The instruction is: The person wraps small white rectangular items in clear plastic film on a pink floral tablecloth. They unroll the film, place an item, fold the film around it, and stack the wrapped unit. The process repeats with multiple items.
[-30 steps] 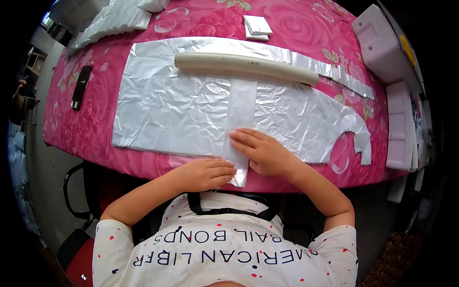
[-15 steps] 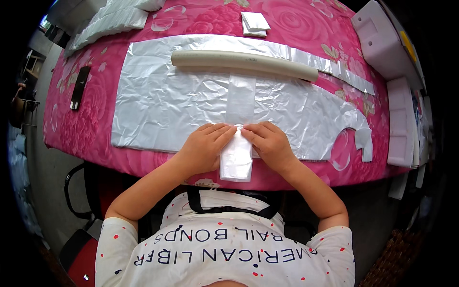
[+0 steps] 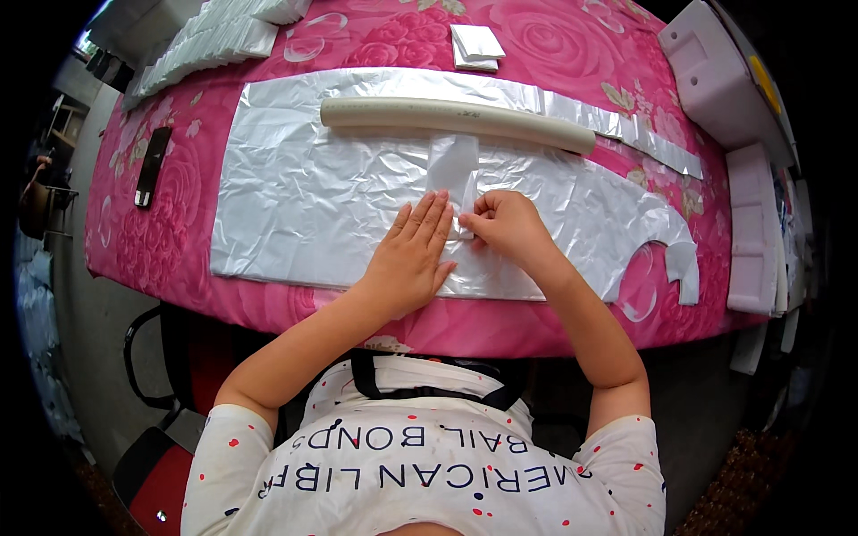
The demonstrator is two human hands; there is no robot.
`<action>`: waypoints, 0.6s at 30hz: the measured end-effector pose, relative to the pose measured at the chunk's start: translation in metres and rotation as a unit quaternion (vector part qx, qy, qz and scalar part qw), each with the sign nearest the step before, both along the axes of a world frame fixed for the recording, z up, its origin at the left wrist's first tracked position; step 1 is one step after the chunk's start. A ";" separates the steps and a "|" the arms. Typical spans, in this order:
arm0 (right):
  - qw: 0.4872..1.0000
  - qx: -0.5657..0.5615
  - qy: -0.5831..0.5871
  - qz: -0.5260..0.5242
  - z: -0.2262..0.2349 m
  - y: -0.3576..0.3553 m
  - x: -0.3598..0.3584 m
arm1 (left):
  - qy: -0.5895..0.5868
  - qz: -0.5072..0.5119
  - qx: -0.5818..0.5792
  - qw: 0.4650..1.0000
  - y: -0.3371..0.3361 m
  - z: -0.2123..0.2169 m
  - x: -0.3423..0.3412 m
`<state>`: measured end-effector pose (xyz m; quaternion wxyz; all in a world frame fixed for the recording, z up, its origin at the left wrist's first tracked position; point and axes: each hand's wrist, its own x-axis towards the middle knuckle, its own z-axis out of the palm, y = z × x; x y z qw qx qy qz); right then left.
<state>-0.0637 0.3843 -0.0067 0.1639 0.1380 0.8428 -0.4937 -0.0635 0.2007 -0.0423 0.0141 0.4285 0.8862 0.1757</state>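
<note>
A thin white plastic bag (image 3: 453, 161), folded into a narrow strip, lies on a large silvery-white plastic sheet (image 3: 295, 196). Its far end reaches up to a long beige tube (image 3: 456, 121) resting across the sheet. My left hand (image 3: 407, 259) lies palm down with fingers stretched out, the fingertips on the strip's left edge. Beside it, my right hand (image 3: 511, 228) is closed, thumb and fingers pinching the strip's right edge near its near end. Part of the strip is covered by my fingers.
On the pink flowered tablecloth (image 3: 161, 241), a small stack of folded white plastic (image 3: 477, 46) sits at the back. A long pile of similar folded pieces (image 3: 206, 54) is far left. A dark phone-like object (image 3: 152, 168) lies left; white foam boxes (image 3: 706, 67) stand right.
The strip's near end, which hung over the table's front edge, is now folded back onto the sheet. Both hands moved farther from me; the left flattened out, the right pinches the edge.
</note>
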 end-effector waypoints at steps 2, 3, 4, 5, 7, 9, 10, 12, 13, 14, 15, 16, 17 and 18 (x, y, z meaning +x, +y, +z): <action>0.990 0.107 0.086 0.012 0.001 -0.007 0.010 | 0.002 0.004 -0.005 1.000 0.000 -0.001 0.001; 0.959 0.188 0.211 0.027 -0.003 -0.006 0.010 | 0.003 0.003 0.002 1.000 0.000 0.000 -0.001; 0.904 0.265 0.333 0.040 -0.009 -0.005 0.010 | 0.004 0.002 0.008 1.000 0.000 0.002 -0.002; 0.875 0.279 0.386 0.091 -0.013 -0.001 0.010 | 0.001 0.003 0.023 1.000 0.000 0.005 -0.004; 0.826 0.292 0.445 0.187 -0.023 0.009 0.006 | -0.003 0.005 0.052 0.999 0.002 0.010 -0.010; 0.793 0.292 0.455 0.280 -0.035 0.017 0.001 | 0.013 0.006 0.057 0.998 0.006 0.011 -0.016; 0.798 0.293 0.447 0.279 -0.034 0.018 -0.001 | 0.022 0.009 0.059 0.998 0.007 0.010 -0.019; 0.806 0.295 0.433 0.276 -0.032 0.019 -0.005 | 0.065 0.002 0.047 0.997 0.008 0.005 -0.024; 0.810 0.291 0.426 0.277 -0.030 0.019 -0.006 | 0.086 -0.001 0.040 0.995 0.008 0.002 -0.026; 0.815 0.287 0.420 0.279 -0.028 0.020 -0.008 | 0.098 -0.005 0.041 0.994 0.009 0.001 -0.029; 0.819 0.283 0.414 0.280 -0.027 0.021 -0.009 | 0.109 -0.009 0.043 0.993 0.010 0.000 -0.032; 0.825 0.270 0.414 0.275 -0.026 0.021 -0.009 | 0.120 -0.014 0.045 0.992 0.011 -0.001 -0.034; 0.830 0.258 0.415 0.269 -0.026 0.021 -0.010 | 0.130 -0.021 0.056 0.990 0.011 -0.003 -0.037; 0.835 0.246 0.415 0.264 -0.025 0.021 -0.010 | 0.139 -0.028 0.068 0.987 0.007 -0.005 -0.040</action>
